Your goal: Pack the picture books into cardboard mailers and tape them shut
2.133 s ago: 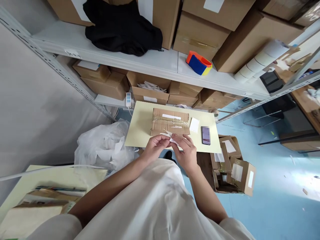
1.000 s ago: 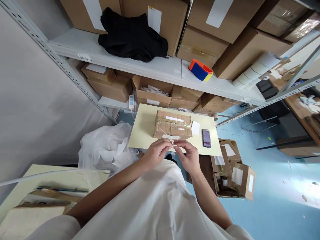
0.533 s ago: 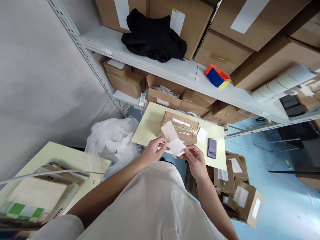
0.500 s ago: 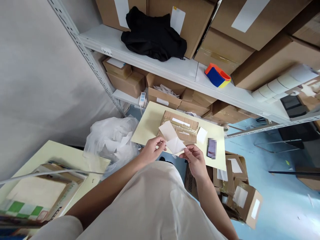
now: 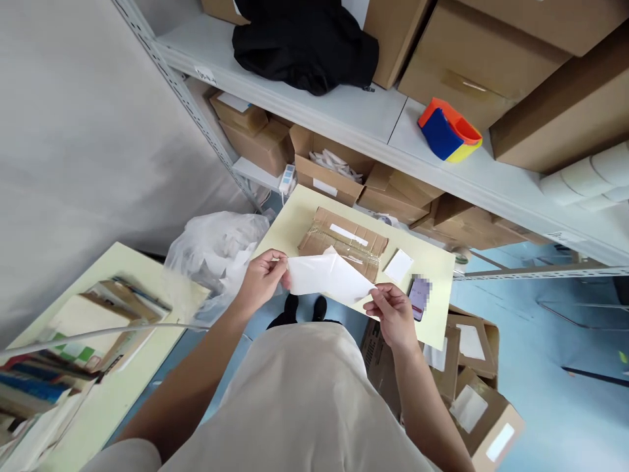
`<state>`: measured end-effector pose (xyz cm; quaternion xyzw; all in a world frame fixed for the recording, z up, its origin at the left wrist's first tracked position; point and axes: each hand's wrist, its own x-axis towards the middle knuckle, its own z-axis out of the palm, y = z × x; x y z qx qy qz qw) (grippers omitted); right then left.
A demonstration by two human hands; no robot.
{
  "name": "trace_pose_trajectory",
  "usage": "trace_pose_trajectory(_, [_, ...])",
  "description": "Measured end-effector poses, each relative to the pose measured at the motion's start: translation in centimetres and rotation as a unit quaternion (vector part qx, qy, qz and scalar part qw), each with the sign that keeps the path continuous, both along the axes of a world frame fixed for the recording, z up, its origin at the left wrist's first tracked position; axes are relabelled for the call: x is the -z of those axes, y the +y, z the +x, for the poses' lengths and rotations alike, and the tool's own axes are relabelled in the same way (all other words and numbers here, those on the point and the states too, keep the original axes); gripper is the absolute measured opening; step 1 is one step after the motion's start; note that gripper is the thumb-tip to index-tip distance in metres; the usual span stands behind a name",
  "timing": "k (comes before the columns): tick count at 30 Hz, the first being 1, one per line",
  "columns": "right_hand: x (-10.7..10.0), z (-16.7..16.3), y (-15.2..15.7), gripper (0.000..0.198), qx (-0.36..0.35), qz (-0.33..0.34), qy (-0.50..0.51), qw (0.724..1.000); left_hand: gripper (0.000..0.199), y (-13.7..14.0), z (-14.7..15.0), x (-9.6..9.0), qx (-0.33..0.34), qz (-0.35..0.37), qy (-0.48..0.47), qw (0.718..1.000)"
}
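Note:
Between my two hands a white sheet of paper [image 5: 314, 276] is stretched out, with a fold and a raised corner near its middle. My left hand [image 5: 263, 280] pinches its left end. At the right tip of the sheet, my right hand [image 5: 393, 313] grips it between thumb and fingers. The sheet is held in the air over the near edge of a pale yellow table [image 5: 285, 216]. Behind it on the table lies a taped brown cardboard box [image 5: 322, 242] with white labels, partly hidden by the paper. A small white card [image 5: 398, 265] and a phone [image 5: 419, 298] lie to its right.
A grey shelf [image 5: 393, 154] with boxes, a black garment [image 5: 304, 49] and a blue, orange and yellow object [image 5: 448, 131] stands behind. A plastic bag [image 5: 216, 239] of scraps is at left, beside another table [image 5: 118, 265] with books. Cardboard boxes [image 5: 496, 406] sit on the floor at right.
My hands have moved apart, the left one further left. The sheet, folded and bunched before, is now spread wide between them. The camera view has tilted and shifted somewhat.

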<state>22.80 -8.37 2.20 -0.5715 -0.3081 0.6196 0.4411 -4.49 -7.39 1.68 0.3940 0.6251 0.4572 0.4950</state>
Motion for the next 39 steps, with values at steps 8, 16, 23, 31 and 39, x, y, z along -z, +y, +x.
trace_pose_trajectory(8, [1.1,3.1,2.3,0.027,-0.037,0.031,-0.047,0.998,0.019,-1.9,-1.0,0.1,-0.098,-0.001,0.075,0.992])
trace_pose_trajectory(16, [0.9,1.7,3.8,0.024,-0.013,0.078,-0.091,0.993,0.016,-4.7,-8.3,2.7,-0.165,-0.044,0.226,0.959])
trace_pose_trajectory(23, [0.6,-2.8,3.1,0.026,0.009,0.085,-0.134,0.987,0.018,-3.6,-14.0,2.8,-0.134,-0.006,0.353,0.926])
trace_pose_trajectory(31, [-0.1,-7.1,1.8,0.023,0.077,0.101,-0.158,0.979,0.018,12.4,-12.2,1.1,-0.025,0.233,0.334,0.913])
trace_pose_trajectory(39, [-0.6,-6.4,-1.5,0.023,0.219,0.070,-0.190,0.954,0.014,33.1,-3.9,3.6,0.148,0.228,0.325,0.906])
